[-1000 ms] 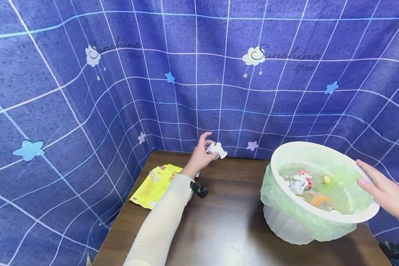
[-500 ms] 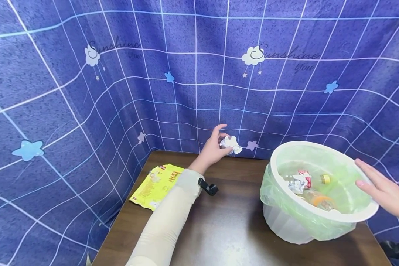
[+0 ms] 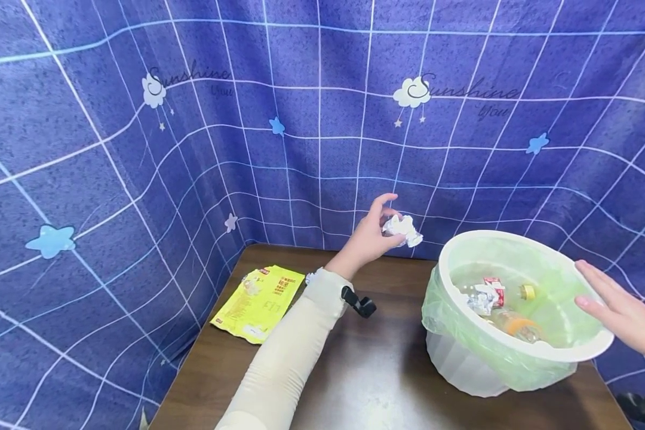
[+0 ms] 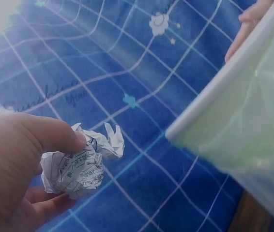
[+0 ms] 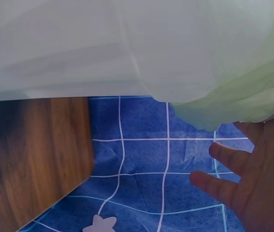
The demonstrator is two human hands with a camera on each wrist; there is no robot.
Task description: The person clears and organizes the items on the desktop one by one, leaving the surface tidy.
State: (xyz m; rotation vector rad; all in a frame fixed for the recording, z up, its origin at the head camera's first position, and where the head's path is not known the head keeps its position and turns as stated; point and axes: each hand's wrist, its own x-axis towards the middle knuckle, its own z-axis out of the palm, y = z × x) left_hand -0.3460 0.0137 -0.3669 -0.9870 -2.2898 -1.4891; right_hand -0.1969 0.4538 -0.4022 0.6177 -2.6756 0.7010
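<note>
In the head view my left hand pinches a crumpled ball of printed paper between thumb and fingers, held up over the back of the table. The left wrist view shows that paper ball close, with the thumb pressed on top, and the bin's rim to its right. My right hand is at the right side of the white bin, its fingers extended along the rim. In the right wrist view the right hand's fingers are spread beside the green bag.
The bin's green liner holds a plastic bottle, a yellow-capped bottle, crumpled paper and a red-and-white piece. A yellow packet lies on the brown table; a small crumpled piece shows beside the left cuff. A blue curtain hangs behind.
My left hand has moved right with the paper ball, toward the bin, uncovering more of the yellow packet. The right hand has stayed at the bin's rim.
</note>
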